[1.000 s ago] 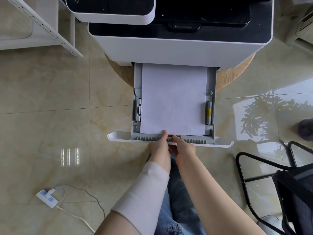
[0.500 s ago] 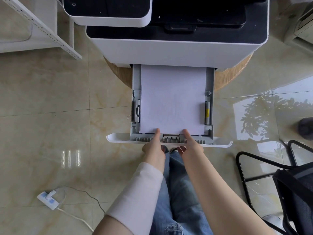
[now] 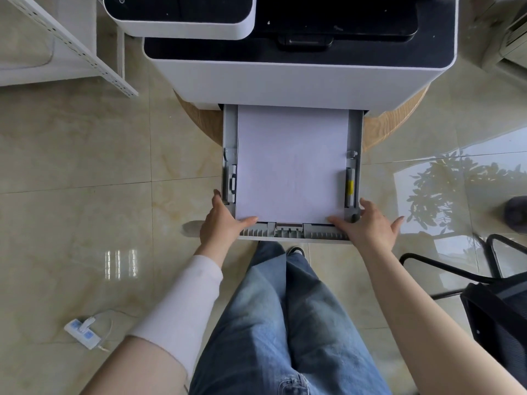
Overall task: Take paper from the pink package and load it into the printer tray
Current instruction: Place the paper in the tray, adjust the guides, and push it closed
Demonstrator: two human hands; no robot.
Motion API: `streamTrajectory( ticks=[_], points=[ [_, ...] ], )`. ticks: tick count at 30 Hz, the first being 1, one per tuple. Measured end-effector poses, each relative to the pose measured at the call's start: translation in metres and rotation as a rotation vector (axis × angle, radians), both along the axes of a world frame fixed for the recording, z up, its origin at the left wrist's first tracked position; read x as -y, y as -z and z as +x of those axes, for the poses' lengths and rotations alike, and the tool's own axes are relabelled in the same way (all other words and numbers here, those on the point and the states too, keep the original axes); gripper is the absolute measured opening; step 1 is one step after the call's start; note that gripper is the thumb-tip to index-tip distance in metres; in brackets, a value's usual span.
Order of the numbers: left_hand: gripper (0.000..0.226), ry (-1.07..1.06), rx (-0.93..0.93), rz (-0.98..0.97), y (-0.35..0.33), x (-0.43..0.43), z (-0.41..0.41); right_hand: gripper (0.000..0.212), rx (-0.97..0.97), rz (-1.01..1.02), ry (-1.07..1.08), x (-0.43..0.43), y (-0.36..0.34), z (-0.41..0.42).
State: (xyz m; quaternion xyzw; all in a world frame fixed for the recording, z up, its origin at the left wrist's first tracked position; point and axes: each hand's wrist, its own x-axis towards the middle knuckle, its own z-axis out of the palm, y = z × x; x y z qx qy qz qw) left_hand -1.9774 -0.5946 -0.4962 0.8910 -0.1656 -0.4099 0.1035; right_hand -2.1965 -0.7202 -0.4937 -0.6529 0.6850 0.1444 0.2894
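1. The paper (image 3: 291,163) is lying flat in the tray (image 3: 229,138), its far edge reaching under the printer (image 3: 296,78), its side edges sitting between the grey guides.
2. The tray is sticking out of the printer's front toward the person, with its near lip showing between the two hands.
3. The left hand (image 3: 221,222) is gripping the tray's near left corner: the thumb is lying over the lip and touching the paper's near left corner, while the other fingers are wrapping the outer side, close together.
4. The right hand (image 3: 368,225) is holding the near right corner, its fingers spread; one fingertip is touching the paper's near right corner and the little finger is pointing out to the right.
5. The printer is sitting on a round wooden stand (image 3: 396,124).
6. A power strip (image 3: 82,333) is lying on the tiled floor (image 3: 85,155), well left of the person's jeans (image 3: 285,323).
7. A black chair (image 3: 496,303) is standing at the right.
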Motion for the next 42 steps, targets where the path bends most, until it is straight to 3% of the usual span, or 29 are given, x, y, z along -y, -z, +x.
streamTrajectory(
  ticks=[8,13,20,24,32,37,42],
  points=[
    [0.09,-0.03,-0.029,-0.025,0.0,0.003,0.007,0.079,0.118,0.173,0.116,0.009,-0.002,0.009],
    [0.058,-0.101,-0.014,-0.113,0.003,0.003,0.011,0.077,0.191,0.17,0.138,0.014,0.0,0.009],
    [0.065,-0.117,-0.022,-0.102,0.007,0.004,0.013,0.075,0.225,0.171,0.144,0.014,0.0,0.006],
    [0.072,-0.212,-0.046,-0.201,0.002,0.009,0.013,0.084,0.276,0.202,0.217,0.018,-0.001,0.007],
    [0.066,-0.21,-0.037,-0.176,0.008,0.018,0.013,0.058,0.262,0.24,0.245,0.019,0.004,0.017],
    [0.079,-0.269,-0.059,-0.251,-0.003,0.035,0.021,0.077,0.356,0.217,0.348,0.033,0.003,0.023],
    [0.053,-0.258,-0.004,-0.254,0.007,0.049,0.027,0.057,0.335,0.17,0.388,0.038,0.011,0.034]
  ],
)
